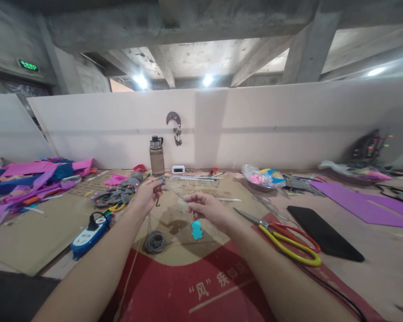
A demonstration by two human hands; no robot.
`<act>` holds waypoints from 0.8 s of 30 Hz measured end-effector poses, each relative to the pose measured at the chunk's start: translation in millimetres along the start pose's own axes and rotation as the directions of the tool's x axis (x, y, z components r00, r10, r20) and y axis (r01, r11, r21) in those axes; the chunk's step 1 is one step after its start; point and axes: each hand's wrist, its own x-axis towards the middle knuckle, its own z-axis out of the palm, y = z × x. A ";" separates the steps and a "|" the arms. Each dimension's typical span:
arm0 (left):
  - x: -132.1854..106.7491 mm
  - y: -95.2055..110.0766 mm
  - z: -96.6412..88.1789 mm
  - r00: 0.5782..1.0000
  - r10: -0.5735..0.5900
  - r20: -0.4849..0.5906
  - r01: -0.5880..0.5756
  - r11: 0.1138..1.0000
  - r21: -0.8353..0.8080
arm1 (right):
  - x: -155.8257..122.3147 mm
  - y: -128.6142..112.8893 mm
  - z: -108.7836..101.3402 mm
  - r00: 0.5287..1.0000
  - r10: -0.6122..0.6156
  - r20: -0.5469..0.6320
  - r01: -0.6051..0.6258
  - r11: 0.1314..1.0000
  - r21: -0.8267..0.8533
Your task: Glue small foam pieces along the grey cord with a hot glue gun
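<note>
My left hand (150,193) is raised above the cardboard-covered table (47,228), its fingers pinched on a small grey felt piece (161,180) with a dark hook hanging under it. My right hand (204,207) is closed in a pinch on a thin clear thread that runs up to the left hand. A small turquoise foam shape (196,230) dangles just under the right hand. A coil of grey cord (155,242) lies on the cardboard below the hands.
Yellow-and-red scissors (285,237) and a black phone (324,233) lie to the right. A blue-white power strip (90,233) is at the left. A water bottle (156,155), small white clock (177,169), grey felt pieces (116,195) and purple foam sheets (362,201) lie farther out.
</note>
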 end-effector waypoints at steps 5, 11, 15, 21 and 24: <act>10.9 6.6 -7.4 0.993 -0.033 -0.117 0.018 0.991 -0.131 | -3.3 -4.8 -1.8 0.996 -0.017 0.092 0.014 0.999 0.035; 14.9 11.8 -11.3 0.974 -0.018 -0.226 -0.035 0.973 -0.230 | -4.1 -5.9 -5.7 0.989 -0.063 0.137 0.061 0.998 0.024; 15.2 16.0 -12.8 0.968 0.007 -0.251 -0.078 0.958 -0.275 | -7.4 -9.9 -7.5 0.974 -0.109 0.200 0.106 0.994 0.027; 20.1 23.2 -18.5 0.962 0.027 -0.272 -0.122 0.932 -0.341 | -16.8 -18.3 -5.9 0.927 -0.080 0.366 0.075 0.997 0.027; 20.4 25.1 -20.0 0.964 0.029 -0.266 -0.126 0.926 -0.356 | -20.5 -18.7 -4.4 0.884 -0.037 0.465 0.046 0.999 -0.008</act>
